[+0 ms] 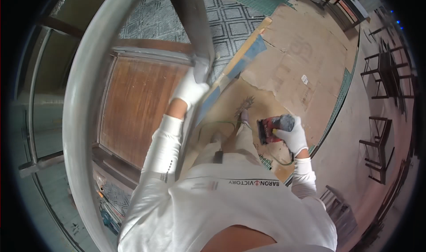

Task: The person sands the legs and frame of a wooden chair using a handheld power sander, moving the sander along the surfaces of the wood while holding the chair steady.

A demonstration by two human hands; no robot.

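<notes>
A wooden chair frame (73, 114) stands close on my left, with a long curved grey rail and a brown slatted panel (142, 108) set inside it. My left hand (191, 90), in a white glove, is closed round the joint where a dark grey post (191, 26) meets the frame's near bar; some of its fingers are hidden. My right hand (293, 139), also gloved, grips a red and black power sander (273, 128) out to the right of my legs. The sander's flat pad faces left, apart from the frame. A cord loops below it.
Patterned grey carpet (230, 26) lies beyond the frame, edged by a wooden strip (246, 48). Flattened cardboard (293, 66) covers the floor ahead. Dark chair frames (377, 143) stand at the right, a stool (339, 212) at lower right. A metal rack (33, 97) is far left.
</notes>
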